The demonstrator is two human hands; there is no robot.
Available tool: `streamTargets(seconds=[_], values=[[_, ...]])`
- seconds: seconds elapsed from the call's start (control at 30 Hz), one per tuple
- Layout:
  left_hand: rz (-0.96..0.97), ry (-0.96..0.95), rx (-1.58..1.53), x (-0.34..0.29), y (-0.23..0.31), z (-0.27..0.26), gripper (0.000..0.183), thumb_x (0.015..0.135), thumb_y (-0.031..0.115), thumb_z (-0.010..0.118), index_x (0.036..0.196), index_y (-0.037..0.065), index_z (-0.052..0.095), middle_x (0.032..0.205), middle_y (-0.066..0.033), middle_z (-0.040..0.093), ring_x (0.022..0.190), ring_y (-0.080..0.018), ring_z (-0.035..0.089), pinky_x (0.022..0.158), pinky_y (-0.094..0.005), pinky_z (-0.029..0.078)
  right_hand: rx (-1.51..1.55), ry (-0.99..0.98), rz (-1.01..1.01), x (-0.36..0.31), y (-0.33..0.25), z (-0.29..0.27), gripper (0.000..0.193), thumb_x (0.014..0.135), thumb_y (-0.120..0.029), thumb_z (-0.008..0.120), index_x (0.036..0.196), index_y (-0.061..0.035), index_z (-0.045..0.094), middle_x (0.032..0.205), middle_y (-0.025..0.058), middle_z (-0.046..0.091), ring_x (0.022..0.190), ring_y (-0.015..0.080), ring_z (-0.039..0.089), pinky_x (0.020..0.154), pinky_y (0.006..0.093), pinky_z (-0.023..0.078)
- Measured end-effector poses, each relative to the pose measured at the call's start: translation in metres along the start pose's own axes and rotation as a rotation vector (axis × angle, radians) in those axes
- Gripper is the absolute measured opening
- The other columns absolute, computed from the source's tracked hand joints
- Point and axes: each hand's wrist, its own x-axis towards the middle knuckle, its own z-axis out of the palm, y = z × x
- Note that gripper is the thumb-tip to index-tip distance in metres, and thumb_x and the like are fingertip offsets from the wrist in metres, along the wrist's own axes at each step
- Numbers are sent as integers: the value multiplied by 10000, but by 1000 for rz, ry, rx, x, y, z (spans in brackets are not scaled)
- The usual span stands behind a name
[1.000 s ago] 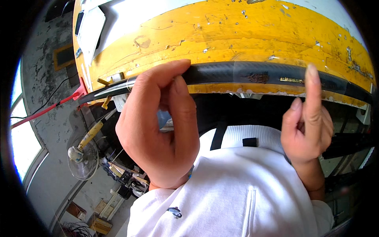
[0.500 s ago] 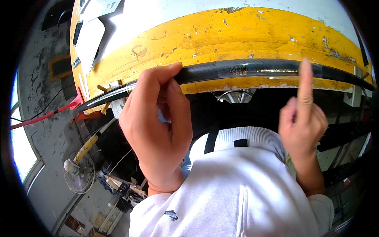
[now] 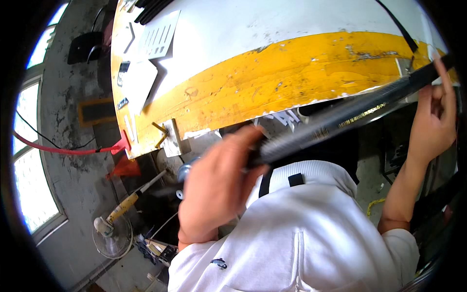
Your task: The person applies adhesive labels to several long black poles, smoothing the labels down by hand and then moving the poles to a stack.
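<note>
A long black tube with a woven, carbon-like sheen and gold print slants across in front of me, its right end higher in the picture. Its surface is blurred by motion. My left hand is closed around the tube's lower left part, its fingers partly smeared. Near the other end, my right hand grips the tube from below, with the index finger lying up across it. The tube is now in front of the table's near edge rather than above the yellow strip.
The table has a worn yellow border and white top. White sheets lie at its far left. A metal bracket with brass-coloured bolts sits on the near edge. A red hose and a fan are at left.
The tube has swung from lying nearly level to a slant, its right end raised. My right hand has moved right and taken hold of it. My view has shifted too.
</note>
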Motion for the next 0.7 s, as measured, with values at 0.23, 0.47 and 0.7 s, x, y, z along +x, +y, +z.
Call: streamTargets(seconds=[0.23,0.47,0.7], values=[[-25,-366,-599,-10,11,66,344,883,151,640,1137,-23,487,775,-173,580,627,-338,598,567,-357,469,1310,-522,535,-42,-66,-11,205,763,-151,753,866,-22,632,699,0,580,578,49,492,513,205,373],[125,-119,-517,-26,22,88,294,862,52,627,1097,-75,504,689,-89,561,547,-130,492,514,-253,395,1037,-424,381,23,-24,0,222,788,-178,650,976,-73,596,668,-59,463,557,-2,404,473,174,293],[186,37,-406,-11,34,95,307,826,-4,652,1096,-49,511,629,-94,509,486,-178,474,489,-260,390,1104,-884,564,-41,-66,-3,424,650,-115,761,998,-45,528,599,-96,410,551,15,382,511,206,298]])
